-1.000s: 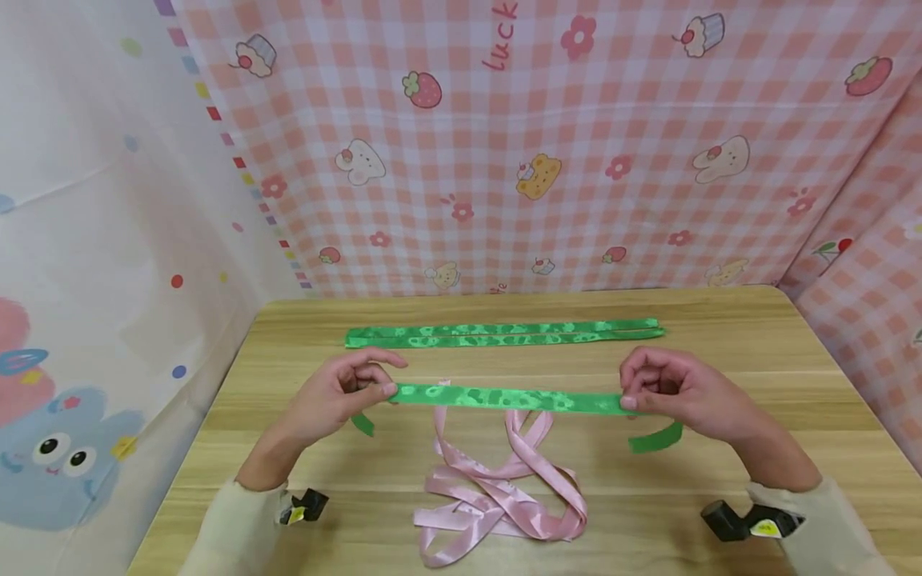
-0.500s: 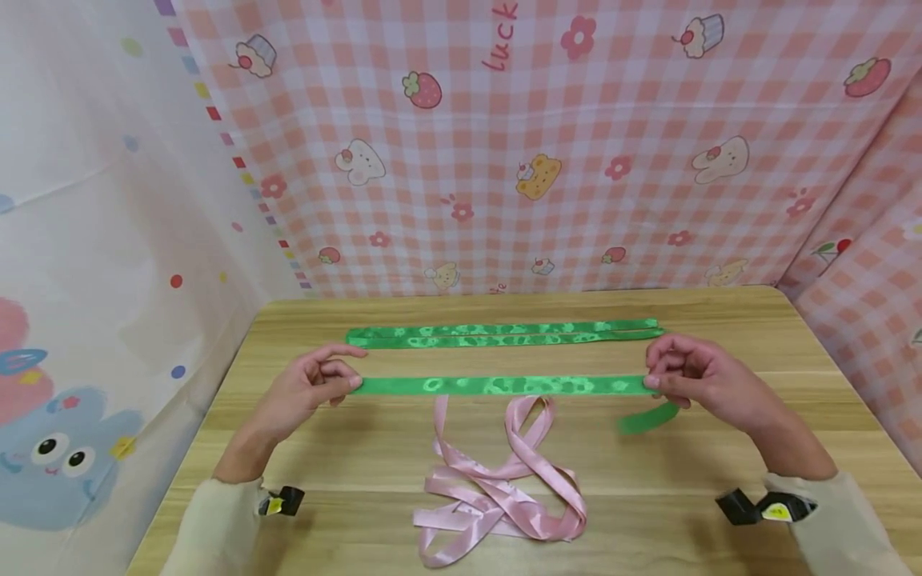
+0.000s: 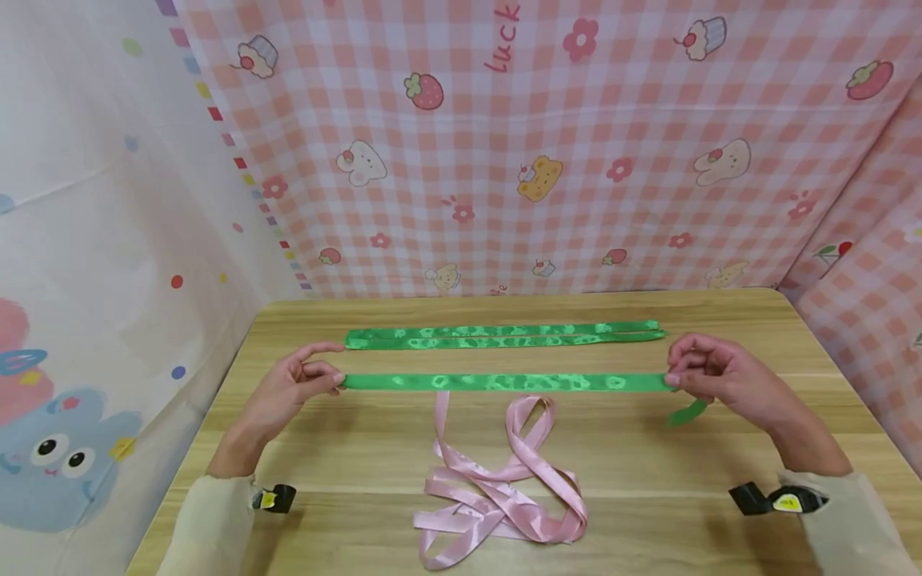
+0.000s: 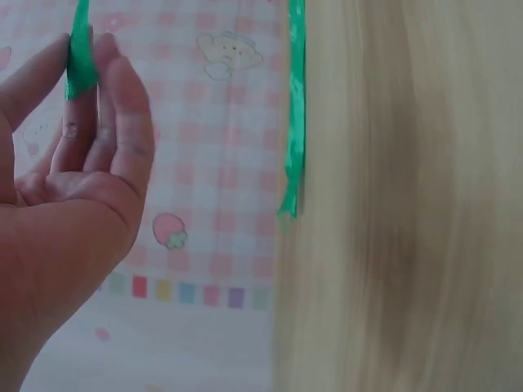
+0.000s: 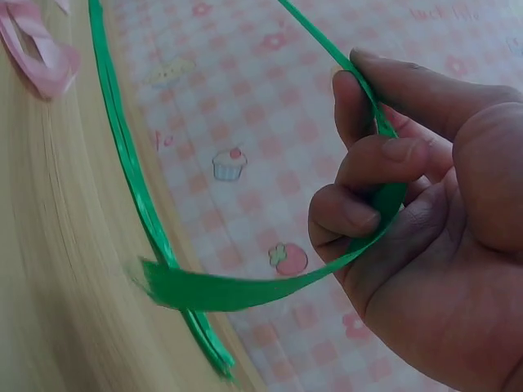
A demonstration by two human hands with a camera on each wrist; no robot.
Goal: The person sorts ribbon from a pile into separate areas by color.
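A shiny green ribbon is stretched taut and level between the two hands, above the table. Its left end is pinched by the left hand between thumb and finger; in the left wrist view only a short tip of green ribbon pokes past the fingers. The right hand pinches it near the other end. From that hand a loose tail of the ribbon curls down, passing through the bent fingers in the right wrist view.
Two green ribbon strips lie side by side along the back of the wooden table. A tangled pink ribbon lies in the middle front. Behind the table hangs a pink checked cloth, with a white patterned cloth at the left.
Both hands have moved apart, the left one to the left and the right one to the right. The span of ribbon between them is longer, and the loose tails have shortened.
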